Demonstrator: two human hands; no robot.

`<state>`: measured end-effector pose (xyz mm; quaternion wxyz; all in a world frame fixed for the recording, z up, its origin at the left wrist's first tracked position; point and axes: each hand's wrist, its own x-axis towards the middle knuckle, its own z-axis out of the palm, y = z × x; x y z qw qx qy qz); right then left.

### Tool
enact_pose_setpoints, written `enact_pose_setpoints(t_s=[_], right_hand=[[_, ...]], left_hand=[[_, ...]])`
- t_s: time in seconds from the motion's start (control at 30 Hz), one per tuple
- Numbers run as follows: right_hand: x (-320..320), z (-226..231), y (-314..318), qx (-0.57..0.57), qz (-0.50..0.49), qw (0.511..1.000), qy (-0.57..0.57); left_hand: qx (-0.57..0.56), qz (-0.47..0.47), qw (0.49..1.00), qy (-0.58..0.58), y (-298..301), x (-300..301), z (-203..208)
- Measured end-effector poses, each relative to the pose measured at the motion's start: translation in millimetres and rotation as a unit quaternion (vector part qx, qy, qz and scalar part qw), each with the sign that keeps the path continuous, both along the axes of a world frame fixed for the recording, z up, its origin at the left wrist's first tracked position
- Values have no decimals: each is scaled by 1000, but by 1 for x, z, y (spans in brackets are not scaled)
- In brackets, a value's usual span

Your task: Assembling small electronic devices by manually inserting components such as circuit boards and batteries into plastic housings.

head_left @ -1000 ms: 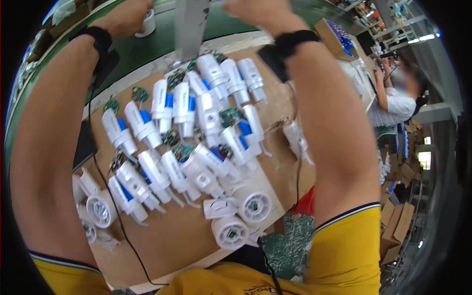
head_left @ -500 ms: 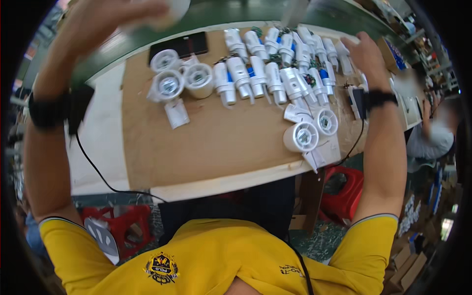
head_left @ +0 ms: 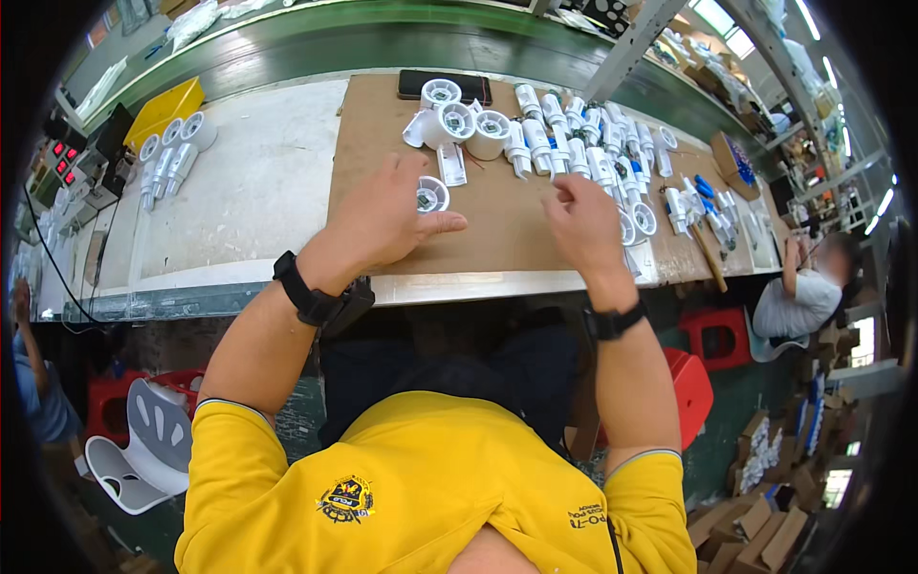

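My left hand (head_left: 387, 218) is over the brown cardboard sheet (head_left: 488, 234), curled round a white round housing (head_left: 436, 194) with a small circuit board inside. Its thumb reaches past the near rim, and the hand covers part of the housing. My right hand (head_left: 586, 218) hovers over the sheet farther right, fingers curled in; I see no object between them. Just beyond my left hand, several white round housings (head_left: 490, 134) stand grouped, with a white flat piece (head_left: 451, 165) beside them. Beyond my right hand lie rows of white tube-shaped units (head_left: 537, 143), some with coloured wires.
At the far left are white units with round heads (head_left: 198, 132) and a yellow bin (head_left: 164, 110). A dark flat device (head_left: 470, 88) lies at the sheet's far edge. A wooden-handled tool (head_left: 710, 256) lies at right, and a metal post (head_left: 631, 48) rises behind. Another person (head_left: 801, 292) sits at right.
My left hand came down from the upper left to the sheet with a white round piece. My right hand drew back from the far right toward the middle. The view shifted left.
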<state>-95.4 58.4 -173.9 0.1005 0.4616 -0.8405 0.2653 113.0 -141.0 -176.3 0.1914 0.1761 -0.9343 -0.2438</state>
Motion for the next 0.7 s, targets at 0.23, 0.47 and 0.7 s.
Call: enact_pose_setpoints(t_s=[0.23,0.47,0.7], right_hand=[[-11,-17,-93,116,-150,982,18],[0,-17,-55,58,-143,987,-54],[39,-31,17,-301,33,771,-561]], left_hand=[[218,22,976,-19,-27,34,1],[295,71,951,52,-10,76,-10],[498,-36,842,206,33,79,-2]])
